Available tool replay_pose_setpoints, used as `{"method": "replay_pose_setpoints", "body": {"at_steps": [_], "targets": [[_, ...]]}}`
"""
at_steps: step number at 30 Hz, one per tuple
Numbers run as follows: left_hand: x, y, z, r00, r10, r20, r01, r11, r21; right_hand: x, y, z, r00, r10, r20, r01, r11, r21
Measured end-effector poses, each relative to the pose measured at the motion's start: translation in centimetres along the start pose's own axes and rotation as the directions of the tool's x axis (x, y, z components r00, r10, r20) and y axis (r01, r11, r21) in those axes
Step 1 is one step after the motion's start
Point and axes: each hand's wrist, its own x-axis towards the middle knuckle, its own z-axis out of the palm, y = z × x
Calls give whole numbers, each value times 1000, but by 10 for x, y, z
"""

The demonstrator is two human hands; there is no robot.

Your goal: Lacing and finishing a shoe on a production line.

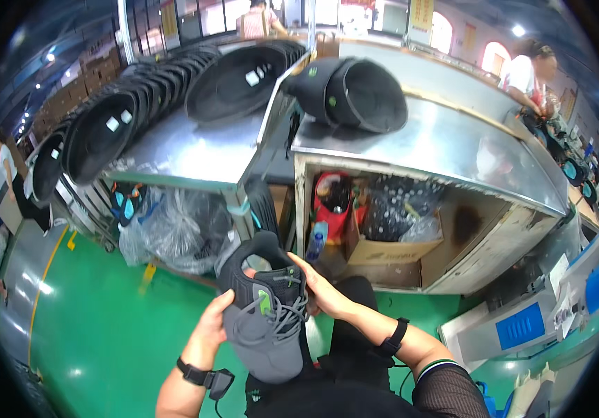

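So there's a dark grey lace-up shoe held over the person's lap, toe pointing back at them. Left hand has a thumb against one side (can't really tell where the rest of those fingers are), and the right hand grips the other side near the collar. Past it, black tubs lie on a metal bench, with a cardboard box underneath.
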Motion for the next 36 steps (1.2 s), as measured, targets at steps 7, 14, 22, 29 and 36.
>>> {"method": "replay_pose_setpoints", "body": {"at_steps": [7,14,22,29,36], "targets": [[-24,175,134,838,310,449,-501,111,858,29,-150,-65,830,-544,-123,370,701,-609],[214,230,147,746,401,531,-66,-750,659,112,-219,-156,607,-794,-26,39,62,-997],[357,223,142,962,125,241,-128,-575,808,121,-223,-154,780,-612,-135,-100,90,-991],[278,227,119,815,195,546,-434,-420,797,70,-230,-148,424,-897,-127,-51,116,-992],[35,142,137,506,187,842,-833,-146,533,-78,-216,-3,670,-740,58,354,250,-901]]}}
